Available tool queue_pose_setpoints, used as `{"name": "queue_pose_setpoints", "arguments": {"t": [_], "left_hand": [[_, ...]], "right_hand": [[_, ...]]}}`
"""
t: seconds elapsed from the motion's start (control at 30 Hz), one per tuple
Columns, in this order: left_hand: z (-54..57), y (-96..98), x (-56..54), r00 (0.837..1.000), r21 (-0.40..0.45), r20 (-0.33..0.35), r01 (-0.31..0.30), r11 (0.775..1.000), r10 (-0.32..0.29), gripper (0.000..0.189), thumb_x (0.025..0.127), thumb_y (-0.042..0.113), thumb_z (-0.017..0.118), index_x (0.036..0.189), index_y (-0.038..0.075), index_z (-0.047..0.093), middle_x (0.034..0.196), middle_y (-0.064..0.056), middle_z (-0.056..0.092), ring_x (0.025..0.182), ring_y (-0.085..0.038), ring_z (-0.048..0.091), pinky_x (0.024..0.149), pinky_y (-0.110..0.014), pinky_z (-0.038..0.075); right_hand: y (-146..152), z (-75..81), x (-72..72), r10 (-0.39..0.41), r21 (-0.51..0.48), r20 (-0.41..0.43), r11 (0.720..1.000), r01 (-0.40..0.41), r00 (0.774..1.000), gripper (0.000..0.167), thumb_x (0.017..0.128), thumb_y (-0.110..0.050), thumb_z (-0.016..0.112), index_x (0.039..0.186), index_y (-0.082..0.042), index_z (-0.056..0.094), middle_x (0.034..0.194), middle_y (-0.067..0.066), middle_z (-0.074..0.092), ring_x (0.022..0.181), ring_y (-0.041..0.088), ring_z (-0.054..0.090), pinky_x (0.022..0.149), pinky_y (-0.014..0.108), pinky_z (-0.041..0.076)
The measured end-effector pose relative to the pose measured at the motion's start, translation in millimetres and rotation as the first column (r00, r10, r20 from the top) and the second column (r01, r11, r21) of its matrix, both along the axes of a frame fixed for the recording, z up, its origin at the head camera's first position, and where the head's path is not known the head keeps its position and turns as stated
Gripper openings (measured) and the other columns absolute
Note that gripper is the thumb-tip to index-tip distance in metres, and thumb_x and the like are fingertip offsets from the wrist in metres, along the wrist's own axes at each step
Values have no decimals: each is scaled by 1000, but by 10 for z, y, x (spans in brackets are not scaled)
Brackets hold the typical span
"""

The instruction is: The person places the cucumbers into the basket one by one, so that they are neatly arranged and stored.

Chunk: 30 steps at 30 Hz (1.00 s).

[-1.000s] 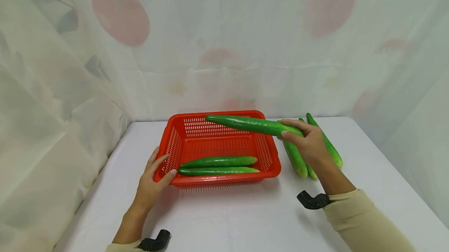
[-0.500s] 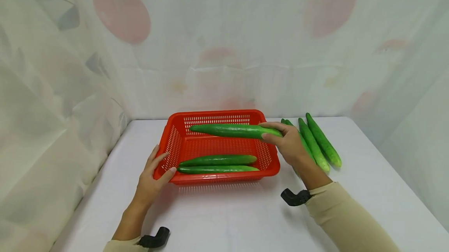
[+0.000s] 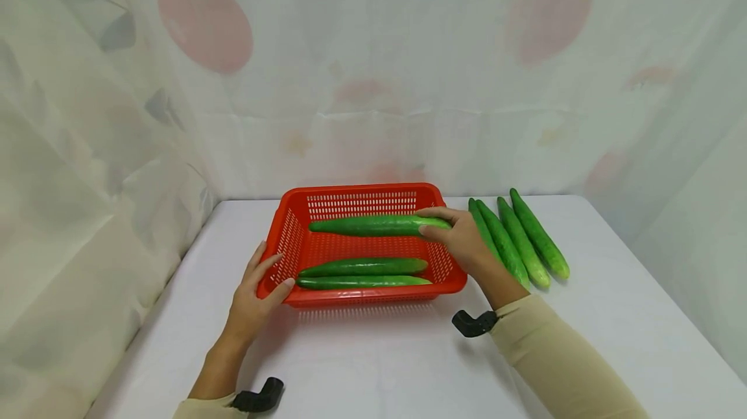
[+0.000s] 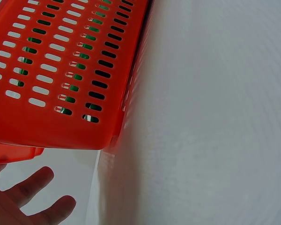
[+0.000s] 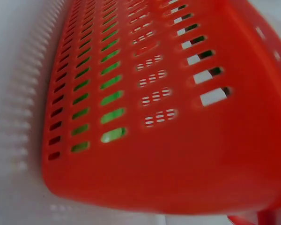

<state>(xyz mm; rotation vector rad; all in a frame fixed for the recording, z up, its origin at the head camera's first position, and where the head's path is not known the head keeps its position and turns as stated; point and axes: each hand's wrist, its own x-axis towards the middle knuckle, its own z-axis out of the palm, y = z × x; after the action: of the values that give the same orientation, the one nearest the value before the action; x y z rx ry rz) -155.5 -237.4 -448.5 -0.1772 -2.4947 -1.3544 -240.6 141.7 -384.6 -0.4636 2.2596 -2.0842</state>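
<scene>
Nearest us, tan cuffed sleeves (image 3: 560, 354) with bent black fittings (image 3: 474, 323) at the wrists reach over a white-covered table (image 3: 373, 367). We see the left hand (image 3: 251, 302) with its fingers spread and fairly straight, the thumb resting on the near left corner of a rectangular red plastic basket (image 3: 373, 299) with slotted walls. The left wrist view adds what the head view hides: fingertips below the rim, and slivers of green behind the slots of the near wall. The right wrist view likewise shows us that slotted wall from outside, green showing through its lower rows. Inside the basket, two long green cucumbers (image 3: 364, 267) lie side by side along the near wall. Beyond them, the right hand (image 3: 458, 237) pinches the paler end of a glossy dark-green cucumber (image 3: 367, 226), pointing left across the basket's far half; we cannot tell whether it touches the basket. To the right, four more green cucumbers (image 3: 502, 244) lie slanted on the table. Farthest off hangs a pale sheet (image 3: 373, 49) printed with faded red shapes (image 3: 207, 26).
</scene>
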Motion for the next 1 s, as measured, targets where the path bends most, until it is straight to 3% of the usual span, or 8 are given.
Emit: {"name": "queue_pose_setpoints", "arguments": {"t": [0.13,0.23,0.47,0.73,0.83,1.0], "left_hand": [[10,-1,8,1000,1,-2,2,1000,-2,55,90,30,68,138,10,52,158,2,17,141,-25,21,94,-15,33],[13,-3,9,1000,0,2,-2,1000,2,55,90,30,68,138,10,52,158,3,17,141,-25,21,95,-17,33],[13,9,14,1000,19,4,12,1000,-12,54,90,29,68,138,9,52,158,0,17,141,-28,21,101,-48,36],[-11,4,8,1000,5,0,4,1000,-4,55,90,30,68,138,10,52,158,3,18,141,-24,21,93,-12,30],[-5,3,2,1000,5,-3,5,1000,-5,55,90,30,68,138,10,52,158,3,17,141,-24,21,93,-11,30],[2,9,2,1000,7,14,4,1000,-4,55,90,30,68,139,10,51,158,5,17,141,-23,19,102,-31,34]], "right_hand": [[-53,-6,-27,22,3,12,1000,-22,1000,32,88,-7,69,120,0,65,110,20,60,94,40,65,81,38,53],[-89,-4,-46,33,48,9,998,-34,999,32,88,-7,69,119,0,66,106,19,63,89,32,67,81,41,53],[-152,-40,-99,46,192,-19,981,-41,999,26,87,-9,71,113,-11,71,103,8,67,87,25,62,75,37,52],[-220,-56,-134,85,226,-3,971,-82,996,27,88,-6,69,115,-6,69,107,8,66,83,24,65,79,46,52],[-238,-34,-144,90,239,9,967,-90,996,26,89,-4,67,115,-4,68,106,11,66,80,25,66,76,40,54],[-281,-66,-192,103,248,50,962,-112,993,23,90,1,62,113,1,68,108,14,63,86,33,66,76,37,55]]}}
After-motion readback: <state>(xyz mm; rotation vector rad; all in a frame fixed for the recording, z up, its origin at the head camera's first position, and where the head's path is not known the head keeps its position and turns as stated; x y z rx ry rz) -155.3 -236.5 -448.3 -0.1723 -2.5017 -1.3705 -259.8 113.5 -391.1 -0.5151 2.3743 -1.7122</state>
